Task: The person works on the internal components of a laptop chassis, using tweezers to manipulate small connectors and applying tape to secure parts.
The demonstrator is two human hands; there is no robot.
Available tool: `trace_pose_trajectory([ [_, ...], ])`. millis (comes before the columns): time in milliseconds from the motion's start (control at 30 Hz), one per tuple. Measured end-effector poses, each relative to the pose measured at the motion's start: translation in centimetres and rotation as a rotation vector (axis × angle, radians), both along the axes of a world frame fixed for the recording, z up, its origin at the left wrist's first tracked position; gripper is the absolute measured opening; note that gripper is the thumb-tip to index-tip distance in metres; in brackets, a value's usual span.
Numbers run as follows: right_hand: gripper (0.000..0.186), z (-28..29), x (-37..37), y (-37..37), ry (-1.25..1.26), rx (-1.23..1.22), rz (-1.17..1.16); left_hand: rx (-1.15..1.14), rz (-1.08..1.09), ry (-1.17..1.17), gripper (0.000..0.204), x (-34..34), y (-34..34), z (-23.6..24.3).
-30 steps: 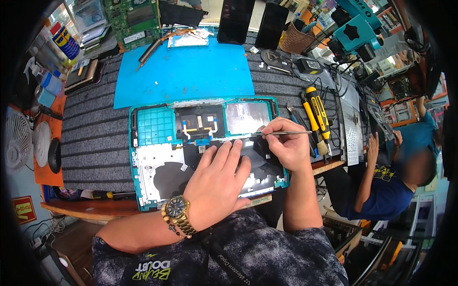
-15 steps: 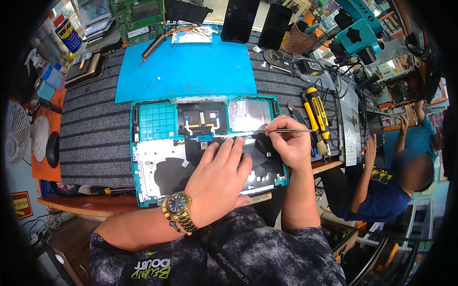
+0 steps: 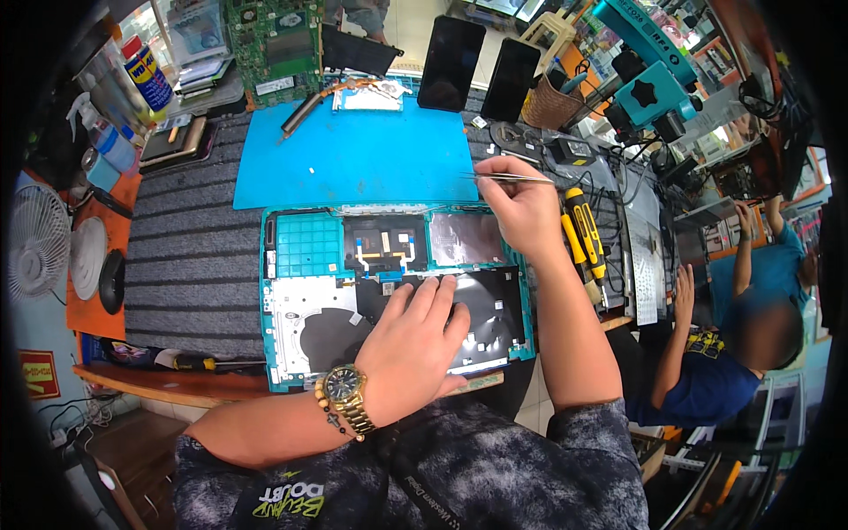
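An opened laptop case (image 3: 296, 240), teal along its edges with white and black areas inside, lies in front of me. My left hand (image 3: 411, 340) rests flat on its black middle area, fingers stretched toward a blue connector (image 3: 389, 277) and ribbon cables. Thin metal tweezers (image 3: 535, 180) are pinched in my right hand (image 3: 523, 212), held over the case's far right corner and the near right edge of the blue mat (image 3: 353, 159). Their tips point left, and I cannot make out anything between them.
Yellow-and-black screwdrivers (image 3: 583, 231) lie right of the case. Beyond the mat are a green circuit board (image 3: 278, 53), a copper heat pipe (image 3: 353, 86) and two dark phones (image 3: 450, 62). A teal microscope (image 3: 649, 97) stands far right; another person (image 3: 711, 380) sits to the right.
My right hand has lifted the tweezers off the middle of the case and moved them away from me, toward the mat. My left hand stays on the case. The whole view has shifted slightly.
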State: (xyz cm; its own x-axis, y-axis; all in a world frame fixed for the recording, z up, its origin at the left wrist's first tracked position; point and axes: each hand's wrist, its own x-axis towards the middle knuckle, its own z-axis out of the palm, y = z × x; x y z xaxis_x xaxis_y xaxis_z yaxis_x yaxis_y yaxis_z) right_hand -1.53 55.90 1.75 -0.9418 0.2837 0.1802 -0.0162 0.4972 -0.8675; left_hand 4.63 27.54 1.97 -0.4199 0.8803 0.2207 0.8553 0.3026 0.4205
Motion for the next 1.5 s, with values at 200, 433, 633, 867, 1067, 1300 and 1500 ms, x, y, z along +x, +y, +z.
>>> trace_pose_trajectory([
  [200, 0.022, -0.3, -1.2, -0.3, 0.017, 0.132, 0.036, 0.028, 0.003, 0.001, 0.095, -0.1, 0.0, -0.3],
  [433, 0.022, 0.9, 3.7, -0.7, 0.050, -0.183, -0.007, 0.009, 0.005, 0.006, 0.095, -0.1, -0.1, 0.0],
  [633, 0.016, -1.8, 10.3, -1.6, 0.034, -0.318, 0.052, -0.026, 0.011, -0.001, 0.096, 0.1, 0.1, 0.0],
  [867, 0.015, -2.8, 11.0, -0.9, -0.051, -0.193, 0.158, -0.053, 0.011, -0.013, 0.097, 0.0, 0.2, 0.3],
  [1067, 0.015, -2.6, 10.8, -1.1, -0.011, -0.176, 0.134, -0.046, 0.011, -0.012, 0.097, 0.0, 0.2, 0.4],
  [1300, 0.012, -2.5, 10.8, -1.2, -0.056, -0.106, 0.109, -0.046, 0.014, -0.015, 0.097, 0.0, 0.1, 0.3],
  [1500, 0.011, -2.4, 10.7, -1.1, -0.078, -0.141, 0.110, -0.045, 0.015, -0.016, 0.097, 0.0, 0.2, 0.2],
])
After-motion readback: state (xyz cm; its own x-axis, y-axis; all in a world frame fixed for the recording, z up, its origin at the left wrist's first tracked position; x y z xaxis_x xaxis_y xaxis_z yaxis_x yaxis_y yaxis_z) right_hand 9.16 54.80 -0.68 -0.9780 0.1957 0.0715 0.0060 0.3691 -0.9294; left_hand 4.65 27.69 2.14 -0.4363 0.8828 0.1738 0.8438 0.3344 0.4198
